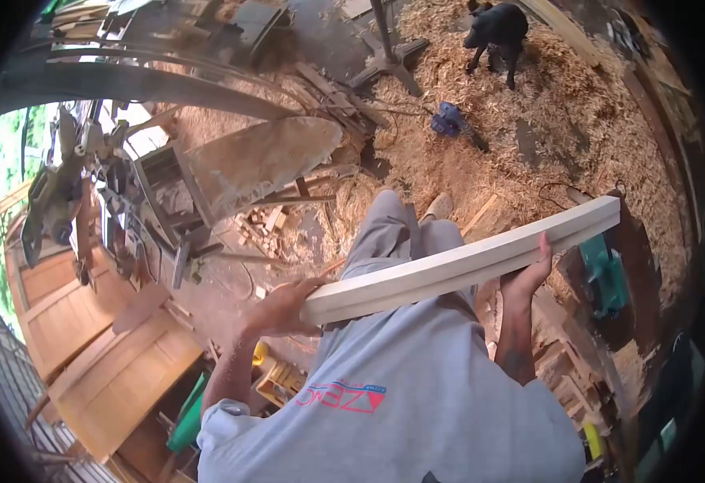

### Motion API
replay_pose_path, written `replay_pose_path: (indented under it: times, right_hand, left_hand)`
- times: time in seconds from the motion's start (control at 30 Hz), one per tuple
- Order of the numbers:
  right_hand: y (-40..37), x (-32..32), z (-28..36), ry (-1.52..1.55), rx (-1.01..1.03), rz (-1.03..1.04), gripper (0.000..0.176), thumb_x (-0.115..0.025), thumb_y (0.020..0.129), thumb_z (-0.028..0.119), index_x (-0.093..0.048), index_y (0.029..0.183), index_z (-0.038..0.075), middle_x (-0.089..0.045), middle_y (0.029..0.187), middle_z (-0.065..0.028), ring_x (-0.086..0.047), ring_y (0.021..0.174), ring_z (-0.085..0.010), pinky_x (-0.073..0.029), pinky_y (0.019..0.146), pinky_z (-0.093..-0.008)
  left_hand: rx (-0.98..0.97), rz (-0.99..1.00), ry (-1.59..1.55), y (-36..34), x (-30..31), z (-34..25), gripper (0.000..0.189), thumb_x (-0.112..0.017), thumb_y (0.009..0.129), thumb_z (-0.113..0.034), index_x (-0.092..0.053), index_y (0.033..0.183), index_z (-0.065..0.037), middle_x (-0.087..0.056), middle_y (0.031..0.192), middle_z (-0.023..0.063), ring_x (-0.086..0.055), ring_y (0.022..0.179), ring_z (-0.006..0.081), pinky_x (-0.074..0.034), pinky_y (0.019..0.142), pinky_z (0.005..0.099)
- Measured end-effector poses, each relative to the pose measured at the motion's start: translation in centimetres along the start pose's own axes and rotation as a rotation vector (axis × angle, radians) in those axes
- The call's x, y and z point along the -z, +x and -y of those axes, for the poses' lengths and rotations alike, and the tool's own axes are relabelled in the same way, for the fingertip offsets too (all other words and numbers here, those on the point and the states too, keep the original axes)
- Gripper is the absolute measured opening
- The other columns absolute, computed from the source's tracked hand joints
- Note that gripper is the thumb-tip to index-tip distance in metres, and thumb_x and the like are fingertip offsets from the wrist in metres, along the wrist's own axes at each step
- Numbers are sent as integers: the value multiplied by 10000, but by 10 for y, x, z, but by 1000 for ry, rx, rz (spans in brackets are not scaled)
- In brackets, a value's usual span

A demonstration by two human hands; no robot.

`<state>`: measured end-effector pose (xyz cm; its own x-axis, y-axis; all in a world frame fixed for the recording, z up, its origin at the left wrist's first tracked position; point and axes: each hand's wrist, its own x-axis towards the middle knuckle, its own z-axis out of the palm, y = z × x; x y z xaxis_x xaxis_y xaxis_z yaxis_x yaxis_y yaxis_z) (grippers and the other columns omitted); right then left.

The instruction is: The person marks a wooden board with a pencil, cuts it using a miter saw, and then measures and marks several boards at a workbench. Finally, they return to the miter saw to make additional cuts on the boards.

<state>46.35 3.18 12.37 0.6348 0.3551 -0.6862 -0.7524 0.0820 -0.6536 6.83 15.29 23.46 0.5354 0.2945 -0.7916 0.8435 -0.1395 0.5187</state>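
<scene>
A long pale wooden beam (457, 262) with a groove along its side lies across the front of my body, its right end higher in the view. My left hand (284, 307) is wrapped round the beam's left end. Nearer the other end, my right hand (529, 270) grips the beam from below, its thumb up against the side. Below the beam is my grey shirt with red lettering, and above it my knees show.
Wood shavings (441, 193) cover the floor ahead, with a blue power tool (449, 121) and a black dog (499, 36) on them. Wooden panels (119, 378) stand at left, under clamps. A green machine (603, 278) is at right, near scrap wood (570, 346).
</scene>
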Motion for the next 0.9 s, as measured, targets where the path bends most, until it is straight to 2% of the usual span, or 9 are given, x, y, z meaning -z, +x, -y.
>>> replay_pose_path:
  times: [0.1, 0.23, 0.33, 0.43, 0.57, 0.63, 0.77, 0.83, 0.9]
  right_hand:
    - [29, -9, 17, -31, -29, 80, 378, -559, 926, 426, -560, 1076, 79, -607, 932, -82, -609, 866, -235, -488, 798, -391]
    - [54, -21, 26, -48, -41, 35, 361, -571, 922, 418, -564, 1062, 86, -607, 930, -68, -608, 856, -230, -488, 793, -385]
    - [66, -27, 43, -37, -24, 11, 363, -582, 916, 422, -567, 1060, 90, -605, 935, -62, -607, 859, -227, -490, 791, -385]
    - [80, -31, 64, 23, 49, -73, 393, -600, 901, 438, -567, 1083, 91, -603, 954, -62, -604, 887, -228, -491, 801, -389]
    - [99, -18, 82, 112, 159, -215, 448, -633, 869, 457, -574, 1135, 101, -609, 967, -70, -600, 930, -250, -489, 836, -398]
    - [94, -28, 94, 153, 144, -219, 436, -643, 861, 447, -578, 1135, 114, -609, 957, -67, -597, 936, -245, -491, 832, -396]
    - [101, -27, 99, 131, 351, -326, 390, -664, 851, 426, -597, 1089, 123, -615, 870, -36, -609, 803, -203, -500, 725, -358]
    - [108, -27, 100, 168, 362, -309, 243, -641, 872, 375, -562, 849, 147, -584, 715, 2, -536, 555, -116, -359, 433, -277]
    - [119, -18, 99, 242, 334, -285, 262, -658, 853, 393, -559, 886, 153, -587, 727, 3, -550, 557, -126, -366, 428, -272]
  left_hand:
    - [68, -198, -110, 3, -15, -18, 796, -876, 644, -212, -479, 1312, -44, -545, 1259, 188, -556, 1190, 365, -457, 1015, 422]
    - [139, -238, -369, 8, 4, -24, 699, -877, 651, -131, -504, 1233, -28, -567, 1219, 158, -577, 1159, 306, -462, 1008, 400]
    - [69, -149, -982, 26, 15, 7, 628, -864, 662, -60, -530, 1194, -43, -589, 1182, 83, -583, 1122, 219, -467, 981, 366]
    - [-108, -113, -1076, 67, 46, 3, 606, -837, 690, -45, -534, 1214, -54, -599, 1176, 79, -577, 1123, 208, -465, 970, 347]
    - [-8, -43, -1105, 119, 85, -36, 655, -831, 680, -52, -535, 1264, -32, -610, 1150, 78, -585, 1100, 203, -472, 961, 347]
    - [-31, -116, -906, 146, 96, -37, 647, -845, 673, -139, -563, 1243, -17, -605, 1137, 82, -587, 1064, 199, -495, 913, 340]
    - [-174, -47, -944, 182, 129, -63, 677, -832, 674, -175, -543, 1252, 28, -602, 1121, 139, -613, 1022, 250, -552, 822, 370]
    - [-215, 4, -886, 202, 145, -71, 676, -826, 699, -188, -525, 1263, 33, -608, 1115, 146, -631, 998, 243, -574, 787, 370]
    - [-243, -104, -921, 224, 166, -67, 653, -827, 718, -211, -530, 1249, 27, -611, 1104, 144, -631, 991, 230, -577, 792, 376]
